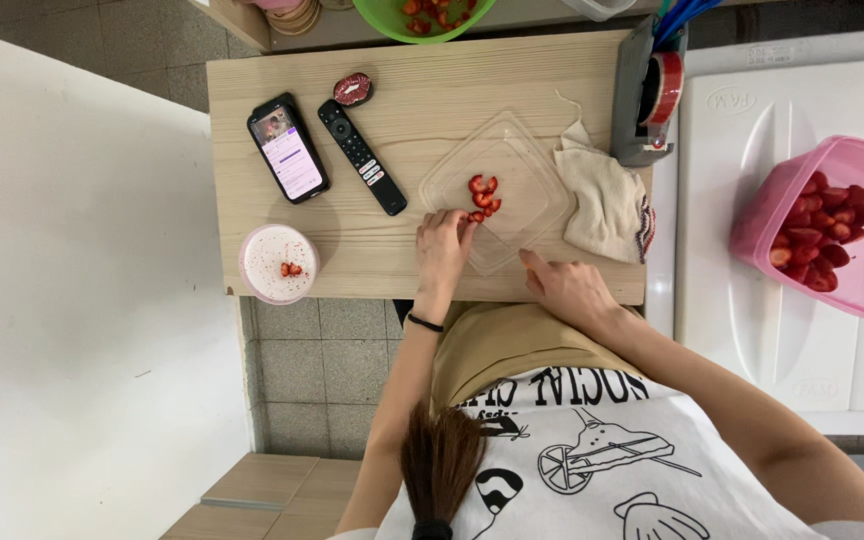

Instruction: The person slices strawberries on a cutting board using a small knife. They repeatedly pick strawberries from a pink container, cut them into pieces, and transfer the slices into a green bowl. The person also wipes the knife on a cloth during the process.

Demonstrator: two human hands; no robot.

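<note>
Two or three fingertips of the left hand [442,245] close on a small strawberry piece [476,216], which lies at the near left edge of the clear tray [542,165]. It looks like a light pinch, though the fingers hide whether the piece is lifted or still resting. The right hand [567,285] lies flat and loose against the near corner of the tray, gripping nothing, and seems to steady it.

A few more strawberry slices [483,193] sit just beyond the pinched piece, toward the middle of the tray. Right of the tray, touching its edge, is a crumpled cloth [602,205], with a tape dispenser [647,95] behind it. Well to the right, off the wooden table [432,90], stands a pink tub [762,215] full of strawberries. Left of the tray lie a remote [362,156] and then a phone [288,148]. Nearer the person on that side, at the table's edge, is a cup [278,263] of pale cream topped with bits of strawberry. A green bowl [377,15] shows beyond the table's far edge.

The piece is wet and small, so a weak pinch could let it slip onto the wood. Juice on the fingers could smear the remote or phone. The tray is light and may skid if the steadying hand lifts.
</note>
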